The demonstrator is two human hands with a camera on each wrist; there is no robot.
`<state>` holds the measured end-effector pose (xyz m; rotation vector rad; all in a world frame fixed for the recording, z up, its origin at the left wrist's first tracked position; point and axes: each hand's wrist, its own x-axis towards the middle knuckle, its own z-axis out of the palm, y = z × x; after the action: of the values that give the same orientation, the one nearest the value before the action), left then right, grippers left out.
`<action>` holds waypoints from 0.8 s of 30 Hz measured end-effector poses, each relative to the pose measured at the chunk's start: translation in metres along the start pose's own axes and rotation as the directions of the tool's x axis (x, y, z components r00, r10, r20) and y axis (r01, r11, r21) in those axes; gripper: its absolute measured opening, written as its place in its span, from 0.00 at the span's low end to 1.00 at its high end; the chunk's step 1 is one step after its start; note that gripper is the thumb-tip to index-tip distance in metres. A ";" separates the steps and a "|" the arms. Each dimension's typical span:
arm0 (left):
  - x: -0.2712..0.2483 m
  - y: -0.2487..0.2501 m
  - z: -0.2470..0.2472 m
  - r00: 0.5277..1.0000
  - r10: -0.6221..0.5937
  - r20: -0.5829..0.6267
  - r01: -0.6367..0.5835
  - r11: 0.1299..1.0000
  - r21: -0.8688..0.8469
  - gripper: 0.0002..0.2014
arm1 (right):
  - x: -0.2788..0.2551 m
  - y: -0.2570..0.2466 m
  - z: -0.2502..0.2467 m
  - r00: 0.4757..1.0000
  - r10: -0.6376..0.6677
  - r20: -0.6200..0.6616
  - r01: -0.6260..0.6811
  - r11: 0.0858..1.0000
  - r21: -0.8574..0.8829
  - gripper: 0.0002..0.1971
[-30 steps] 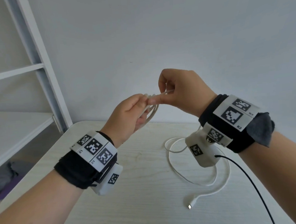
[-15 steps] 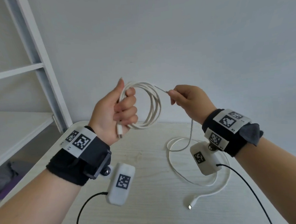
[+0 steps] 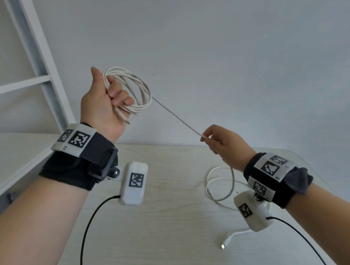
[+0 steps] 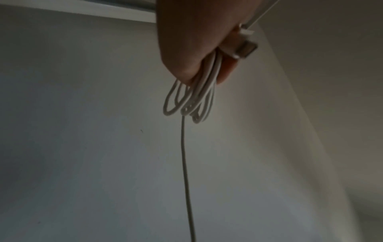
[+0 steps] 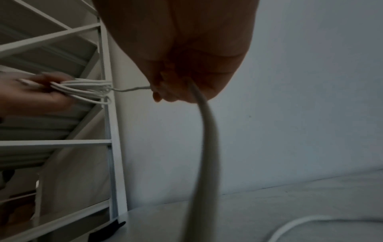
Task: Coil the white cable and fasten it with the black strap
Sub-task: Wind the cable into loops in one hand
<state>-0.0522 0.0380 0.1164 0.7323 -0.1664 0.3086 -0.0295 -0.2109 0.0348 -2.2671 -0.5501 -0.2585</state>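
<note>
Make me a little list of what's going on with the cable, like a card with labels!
left hand: left hand grips the coiled loops of the white cable
right hand: right hand pinches the straight stretch of cable
loose part: more cable lies on the table, ending in a plug
black strap: not in view
coiling: not finished

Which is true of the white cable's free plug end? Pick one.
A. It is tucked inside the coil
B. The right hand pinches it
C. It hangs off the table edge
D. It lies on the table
D: the free plug lies flat on the table, while the right hand pinches the white cable farther up.
</note>
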 end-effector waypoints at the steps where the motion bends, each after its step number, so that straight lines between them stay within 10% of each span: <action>1: 0.000 -0.002 0.002 0.999 0.022 -0.023 -0.021 0.999 0.034 0.22 | -0.002 -0.004 0.001 0.999 -0.040 -0.001 0.040 0.998 -0.045 0.06; 8: -0.011 -0.021 0.005 0.982 0.185 0.051 -0.189 0.892 0.411 0.18 | -0.011 -0.044 -0.001 0.938 -0.344 0.042 0.343 0.904 -0.254 0.07; 19: -0.037 -0.044 0.006 0.936 0.053 0.349 -0.345 0.342 0.874 0.11 | -0.009 -0.082 -0.010 0.848 -0.529 0.039 0.514 0.801 -0.307 0.11; 24: -0.045 -0.048 0.006 0.921 -0.052 0.387 -0.347 0.344 0.873 0.13 | 0.002 -0.086 -0.019 0.853 -0.521 -0.027 0.484 0.810 -0.331 0.09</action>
<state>-0.0786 -0.0092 0.0790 1.9865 -0.4216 0.4528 -0.0677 -0.1721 0.1037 -2.3437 -1.1166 -0.7915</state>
